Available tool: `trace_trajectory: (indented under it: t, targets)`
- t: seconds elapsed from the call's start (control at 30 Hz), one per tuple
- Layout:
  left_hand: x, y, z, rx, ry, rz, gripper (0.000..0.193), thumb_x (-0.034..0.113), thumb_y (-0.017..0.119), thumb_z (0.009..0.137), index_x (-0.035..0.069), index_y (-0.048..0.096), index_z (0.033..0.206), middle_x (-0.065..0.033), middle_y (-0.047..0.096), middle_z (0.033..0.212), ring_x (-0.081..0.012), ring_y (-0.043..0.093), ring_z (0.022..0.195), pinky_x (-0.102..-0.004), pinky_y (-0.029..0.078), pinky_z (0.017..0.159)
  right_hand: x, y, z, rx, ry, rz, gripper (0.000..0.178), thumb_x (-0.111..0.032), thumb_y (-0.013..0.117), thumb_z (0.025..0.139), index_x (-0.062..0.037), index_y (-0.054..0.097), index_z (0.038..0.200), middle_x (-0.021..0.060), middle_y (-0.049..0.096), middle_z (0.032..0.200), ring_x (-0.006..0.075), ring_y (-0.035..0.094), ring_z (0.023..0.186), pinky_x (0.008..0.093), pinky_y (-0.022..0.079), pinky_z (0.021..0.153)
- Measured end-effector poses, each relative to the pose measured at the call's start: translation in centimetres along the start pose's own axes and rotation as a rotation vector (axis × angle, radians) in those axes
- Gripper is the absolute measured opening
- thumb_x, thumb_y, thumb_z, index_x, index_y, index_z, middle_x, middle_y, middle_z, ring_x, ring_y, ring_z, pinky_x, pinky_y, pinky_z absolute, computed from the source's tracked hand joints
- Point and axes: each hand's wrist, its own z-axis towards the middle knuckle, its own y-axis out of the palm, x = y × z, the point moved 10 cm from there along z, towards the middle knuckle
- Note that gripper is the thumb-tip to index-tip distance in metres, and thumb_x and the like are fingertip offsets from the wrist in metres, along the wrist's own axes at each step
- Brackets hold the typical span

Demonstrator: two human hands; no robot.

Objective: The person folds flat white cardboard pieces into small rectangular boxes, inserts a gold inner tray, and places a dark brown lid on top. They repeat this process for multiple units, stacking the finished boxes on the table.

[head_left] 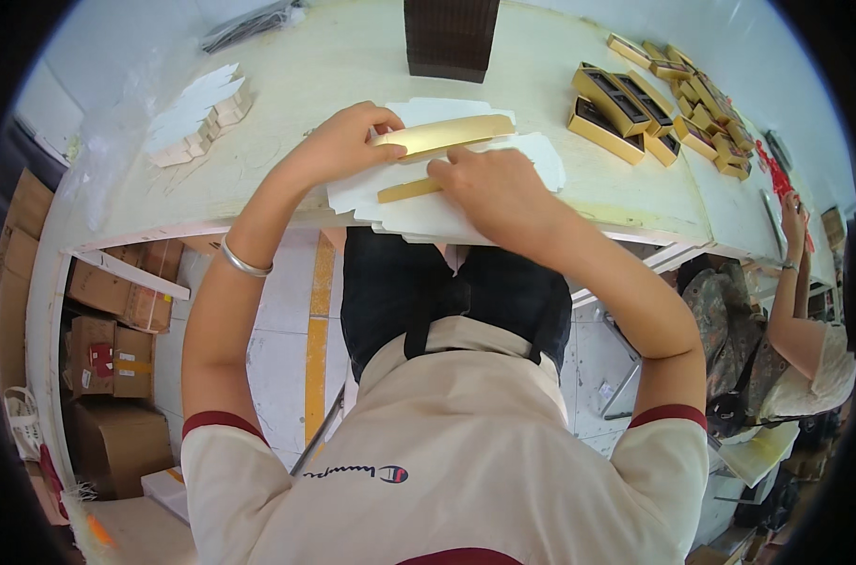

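I was partway through folding a gold card strip (444, 135) on top of a stack of flat white die-cut card blanks (447, 202), which lay at the near edge of the table (287, 179), overhanging it a little. My left hand (339, 143) had closed on the strip's left end, fingers curled over the top and thumb beneath, pinching it. My right hand (489, 184) lay flat and unclenched, pressing its fingertips down on the lower gold flap (409, 191) beside the strip, holding nothing.

By my reckoning the crease was still being formed: the strip stood tilted up from the blanks, not yet a box wall. The next move would have called for a steady hold from the left hand and an even push along the fold from the right, so the gold card bent on its line without buckling.

Toward the far right corner lay finished gold trays (626, 118) with dark insides; a dark box (452, 38) stood at the far edge, and small white folded pieces (202, 113) sat near the left edge. Another person's arm (791, 282) showed beyond the right edge.
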Motion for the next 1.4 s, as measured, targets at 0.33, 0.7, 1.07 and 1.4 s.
trace_trajectory:
  t: [0.33, 0.7, 1.07, 1.4]
  targets:
    - [9.5, -4.2, -5.6, 0.456, 0.278, -0.089, 0.026, 0.0, 0.053, 0.077, 0.004, 0.056, 0.103, -0.0131, 0.056, 0.101, -0.0312, 0.057, 0.089, -0.0364, 0.046, 0.08, 1.6, -6.4, -2.0, 0.364, -0.055, 0.506, 0.034, -0.026, 0.075, 0.072, 0.0005, 0.058, 0.084, 0.0134, 0.054, 0.088, 0.0324, 0.06, 0.078, 0.0382, 0.049, 0.068]
    - [6.2, 3.5, -6.3, -0.317, 0.191, -0.44, 0.05, -0.003, 0.068, 0.071, 0.005, 0.056, 0.119, -0.004, 0.058, 0.115, -0.0129, 0.059, 0.089, -0.0248, 0.051, 0.074, 3.3, -0.8, -3.6, 0.157, -0.117, 0.644, 0.03, -0.007, 0.078, 0.066, -0.002, 0.065, 0.092, 0.0102, 0.052, 0.102, 0.0253, 0.055, 0.095, 0.0316, 0.048, 0.083]
    - [9.9, 1.8, -4.7, 0.175, 0.451, -0.023, 0.03, 0.006, 0.077, 0.067, 0.006, 0.057, 0.089, -0.003, 0.059, 0.079, -0.0156, 0.053, 0.072, -0.0292, 0.043, 0.064, 3.2, 1.0, -2.3, -0.001, 0.144, 0.831, 0.018, -0.001, 0.067, 0.074, -0.0006, 0.051, 0.081, 0.0101, 0.054, 0.074, 0.0246, 0.055, 0.072, 0.0327, 0.044, 0.062]
    - [8.8, 2.6, -4.5, 0.073, 0.281, 0.001, 0.024, 0.017, 0.076, 0.068, 0.003, 0.057, 0.064, -0.0081, 0.055, 0.071, -0.0262, 0.053, 0.076, -0.0354, 0.045, 0.068, 3.7, 1.4, -2.3, -0.172, 0.183, 0.991, 0.028, -0.004, 0.068, 0.077, -0.003, 0.047, 0.096, 0.0064, 0.05, 0.075, 0.0159, 0.05, 0.068, 0.0277, 0.044, 0.063]
